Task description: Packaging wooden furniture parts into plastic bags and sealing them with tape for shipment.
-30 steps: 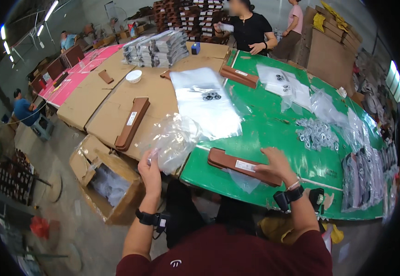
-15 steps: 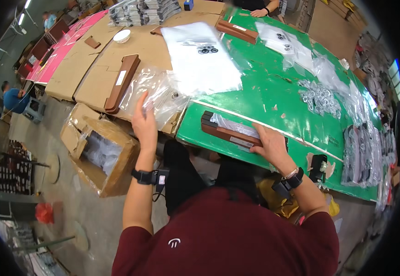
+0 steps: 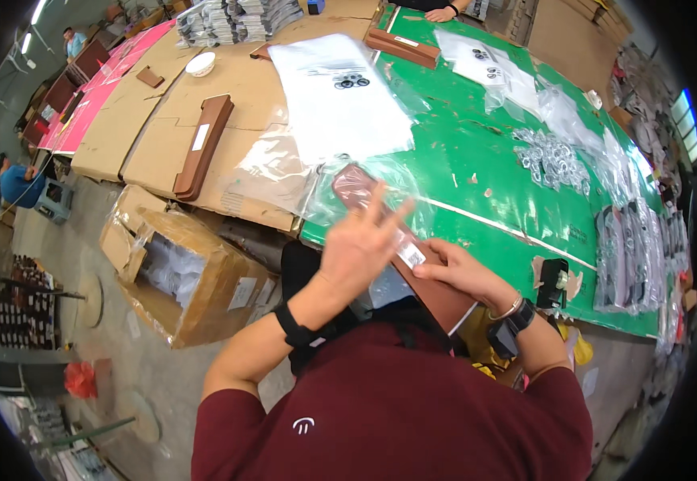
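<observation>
A long brown panel (image 3: pixel 438 295) with a white label slants from above my lap to the green table. Its far end is inside a clear plastic bag (image 3: pixel 328 199). My right hand (image 3: pixel 464 276) is closed on the panel's right edge, thumb on top near the label. Across the panel and bag lies my left hand (image 3: pixel 356 250), its fingers stretched out and apart; its thumb is hidden. Beyond the bag is a stack of flat clear bags (image 3: pixel 340 108). Another brown piece (image 3: pixel 204 148) with a white label rests on the cardboard to the left.
An open carton (image 3: pixel 204 297) with plastic inside stands at left below the table edge. On the green table (image 3: pixel 476 160) are clear rings (image 3: pixel 553 164), bagged pieces (image 3: pixel 629 256) and a black device (image 3: pixel 553 282). A white bowl (image 3: pixel 201 64) and another person's hand (image 3: pixel 442 14) are farther off.
The brown panel has been lifted from the table edge and turned toward me by my right hand. My left hand has moved right with the clear bag, which now covers the panel's far end.
</observation>
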